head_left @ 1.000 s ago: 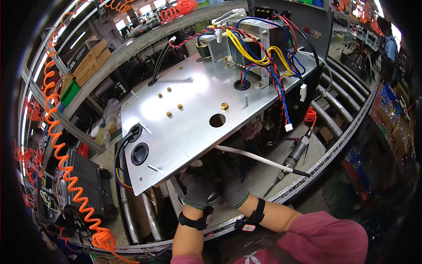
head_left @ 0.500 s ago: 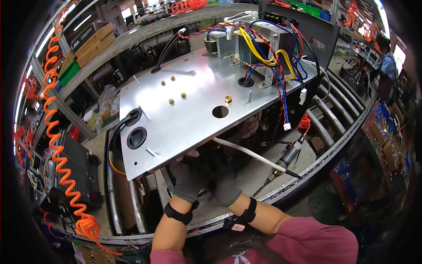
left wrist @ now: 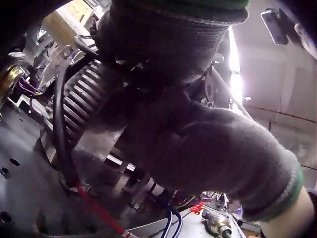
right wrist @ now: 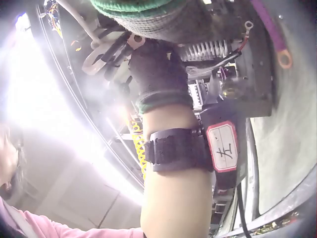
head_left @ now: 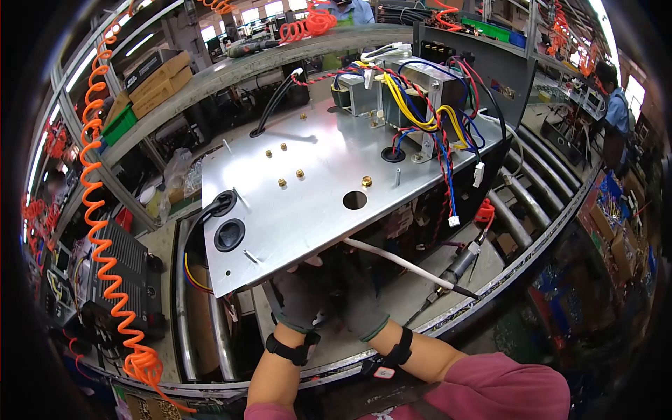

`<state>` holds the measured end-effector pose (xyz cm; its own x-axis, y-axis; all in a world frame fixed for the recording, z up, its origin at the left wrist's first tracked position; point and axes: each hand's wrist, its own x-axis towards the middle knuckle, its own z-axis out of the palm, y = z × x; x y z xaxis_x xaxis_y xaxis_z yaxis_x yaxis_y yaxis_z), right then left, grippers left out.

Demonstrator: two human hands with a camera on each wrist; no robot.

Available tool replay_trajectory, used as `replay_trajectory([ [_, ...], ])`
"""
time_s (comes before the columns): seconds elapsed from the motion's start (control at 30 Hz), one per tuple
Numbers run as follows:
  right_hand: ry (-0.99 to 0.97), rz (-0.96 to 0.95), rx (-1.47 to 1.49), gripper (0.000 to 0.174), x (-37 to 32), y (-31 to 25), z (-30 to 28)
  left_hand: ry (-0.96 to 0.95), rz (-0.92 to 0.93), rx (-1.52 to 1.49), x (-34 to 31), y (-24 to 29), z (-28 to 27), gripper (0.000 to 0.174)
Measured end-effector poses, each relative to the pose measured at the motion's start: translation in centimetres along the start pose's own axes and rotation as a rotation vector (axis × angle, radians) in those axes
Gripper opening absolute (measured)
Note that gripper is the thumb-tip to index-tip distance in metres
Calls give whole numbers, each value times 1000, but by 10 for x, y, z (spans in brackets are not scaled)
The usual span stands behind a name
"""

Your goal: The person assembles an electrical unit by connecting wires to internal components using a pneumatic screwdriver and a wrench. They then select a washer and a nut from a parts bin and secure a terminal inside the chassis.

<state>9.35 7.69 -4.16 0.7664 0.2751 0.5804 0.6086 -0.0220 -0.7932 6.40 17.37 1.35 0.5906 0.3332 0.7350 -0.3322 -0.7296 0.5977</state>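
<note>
Both hands wear dark grey gloves with green cuffs and reach in under the front edge of a bare metal plate (head_left: 315,217). My left hand (head_left: 297,297) and right hand (head_left: 362,308) are close together there, fingers hidden in shadow. I cannot tell what they hold. In the left wrist view the left glove (left wrist: 163,44) is above the right glove (left wrist: 213,148), beside a finned heat sink (left wrist: 81,96) and a thick black cable (left wrist: 59,119). The right wrist view shows ring terminals, one at a purple cable's end (right wrist: 284,58), near the gloves.
A white cable (head_left: 399,255) sticks out from under the plate, across a power screwdriver (head_left: 465,260). Bundled wires and transformers (head_left: 420,84) stand on the plate's far right. Steel rollers (head_left: 514,217) run alongside. A coiled orange hose (head_left: 101,245) hangs left.
The head view shifts slightly, so the plate and arms sit differently in the picture. Both hands stay under the plate's front edge. A person in blue now shows at the back.
</note>
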Motion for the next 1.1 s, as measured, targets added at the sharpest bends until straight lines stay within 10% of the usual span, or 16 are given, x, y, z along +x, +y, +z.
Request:
replay_trajectory([
  [0.6, 11, -124, -131, 47, 3, -4, -5, -58, 84, 62, 2, -5, -8, 22],
  [0.67, 29, -132, -143, 45, 2, -5, -5, -120, 141, 151, -3, -16, -6, 56],
  [0.9, 21, -62, 81, 35, 10, -20, -6, -163, 203, 147, 3, -12, -23, 22],
  [1.1, -31, -211, -617, 26, 2, -1, -2, -270, -670, -538, -17, 23, -44, 27],
])
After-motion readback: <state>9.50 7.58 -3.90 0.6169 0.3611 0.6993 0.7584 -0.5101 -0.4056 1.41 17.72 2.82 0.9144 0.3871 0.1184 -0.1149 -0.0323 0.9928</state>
